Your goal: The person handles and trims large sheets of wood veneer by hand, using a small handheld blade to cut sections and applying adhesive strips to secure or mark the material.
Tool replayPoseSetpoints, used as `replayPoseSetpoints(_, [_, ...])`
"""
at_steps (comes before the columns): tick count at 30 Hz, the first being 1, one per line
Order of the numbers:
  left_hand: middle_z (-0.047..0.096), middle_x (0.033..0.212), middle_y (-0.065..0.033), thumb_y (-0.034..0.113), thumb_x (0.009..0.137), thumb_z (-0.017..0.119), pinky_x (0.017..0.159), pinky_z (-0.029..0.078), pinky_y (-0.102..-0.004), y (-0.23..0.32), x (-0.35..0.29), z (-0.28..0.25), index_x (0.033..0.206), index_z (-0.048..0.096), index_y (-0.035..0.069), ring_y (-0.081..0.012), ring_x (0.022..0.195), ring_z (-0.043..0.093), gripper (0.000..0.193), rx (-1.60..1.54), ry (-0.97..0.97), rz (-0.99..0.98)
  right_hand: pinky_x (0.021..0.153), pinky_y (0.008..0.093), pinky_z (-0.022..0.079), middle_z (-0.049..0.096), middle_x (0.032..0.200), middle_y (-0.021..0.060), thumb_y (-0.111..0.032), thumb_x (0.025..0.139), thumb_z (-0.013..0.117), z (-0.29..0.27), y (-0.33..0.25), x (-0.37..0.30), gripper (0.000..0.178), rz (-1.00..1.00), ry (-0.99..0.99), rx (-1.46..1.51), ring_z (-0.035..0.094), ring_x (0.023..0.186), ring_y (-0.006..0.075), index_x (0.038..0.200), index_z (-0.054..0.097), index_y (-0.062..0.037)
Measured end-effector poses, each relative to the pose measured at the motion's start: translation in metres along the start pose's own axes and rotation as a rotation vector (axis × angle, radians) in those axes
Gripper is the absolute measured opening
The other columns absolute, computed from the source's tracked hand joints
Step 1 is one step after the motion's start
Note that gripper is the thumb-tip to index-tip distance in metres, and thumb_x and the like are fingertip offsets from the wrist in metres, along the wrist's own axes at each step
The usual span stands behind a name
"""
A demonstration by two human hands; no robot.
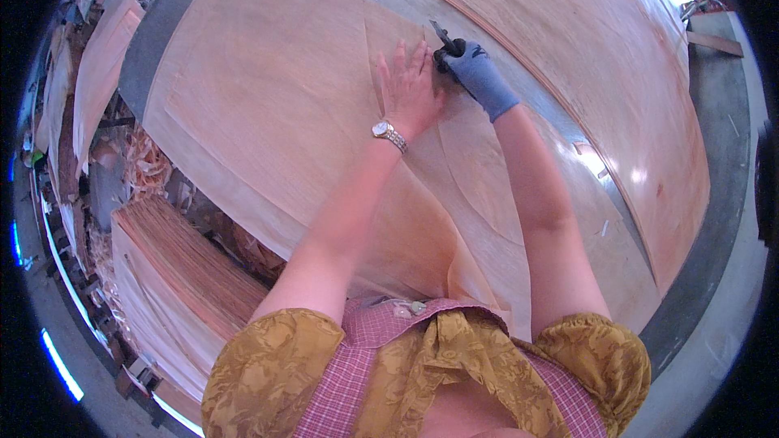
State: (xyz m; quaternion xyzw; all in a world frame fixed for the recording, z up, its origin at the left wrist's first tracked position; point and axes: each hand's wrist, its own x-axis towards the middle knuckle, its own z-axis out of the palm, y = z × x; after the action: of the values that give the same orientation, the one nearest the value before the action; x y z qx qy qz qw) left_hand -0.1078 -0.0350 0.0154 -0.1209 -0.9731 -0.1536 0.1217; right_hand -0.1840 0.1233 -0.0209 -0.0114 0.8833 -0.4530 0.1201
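Observation:
My bare left hand (408, 91) lies flat with its fingers spread on a thin sheet of wood veneer (268, 97). A metal wristwatch (389, 135) is on that wrist. Close beside its fingertips, my right hand (479, 73) wears a blue-grey glove with black fingers. It is closed around a dark utility knife (445, 36), whose narrow end points up and to the left, away from me. A smaller piece of veneer (398, 36) overlaps the big sheet under and around my left hand. Toward my body the near edge of the veneer curls up.
A stack of larger veneer sheets (600, 57) lies at the far right on the grey table (677, 332). To the left, below the table, stand a thick veneer stack (187, 259), curled shavings (146, 164) and torn strips (109, 73). A bar (714, 43) and wires are at the upper right.

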Motion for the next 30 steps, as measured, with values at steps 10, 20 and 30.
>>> replayPoseSetpoints(10, [0.047, 0.144, -0.0076, 0.042, 0.078, 0.065, 0.112, 0.017, -0.0616, -0.016, 0.006, 0.003, 0.133, 0.052, 0.007, -0.0345, 0.134, 0.037, 0.066, -0.015, -0.044, 0.103, 0.060, 0.0390, 0.051, 0.070, 0.081, 0.0150, -0.020, 0.087, 0.062, -0.049, -0.029, -0.050, 0.018, -0.088, 0.256, -0.364, 0.066, 0.066, 0.0295, 0.095, 0.063, -0.0037])
replayPoseSetpoints(20, [0.053, 0.138, -0.0065, 0.027, 0.089, 0.060, 0.112, 0.030, -0.0479, 0.023, -0.099, -0.012, 0.124, 0.061, 0.014, -0.0288, 0.131, 0.044, 0.038, -0.296, -0.174, 0.586, 0.041, 0.0211, 0.031, 0.064, 0.069, 0.0008, -0.022, 0.089, 0.070, -0.011, -0.021, -0.329, 0.014, 0.587, 0.435, 0.621, 0.042, 0.045, 0.0035, 0.091, 0.063, -0.0102])
replayPoseSetpoints(30, [0.054, 0.137, -0.0064, 0.031, 0.088, 0.063, 0.112, 0.030, -0.0474, 0.024, -0.113, -0.017, 0.120, 0.064, 0.015, -0.0279, 0.131, 0.044, 0.037, -0.450, -0.147, 0.607, 0.055, 0.0328, 0.047, 0.065, 0.071, 0.0085, -0.032, 0.080, 0.078, 0.028, 0.004, -0.338, 0.036, 0.626, 0.495, -0.162, 0.061, 0.060, 0.0190, 0.089, 0.058, -0.0032])
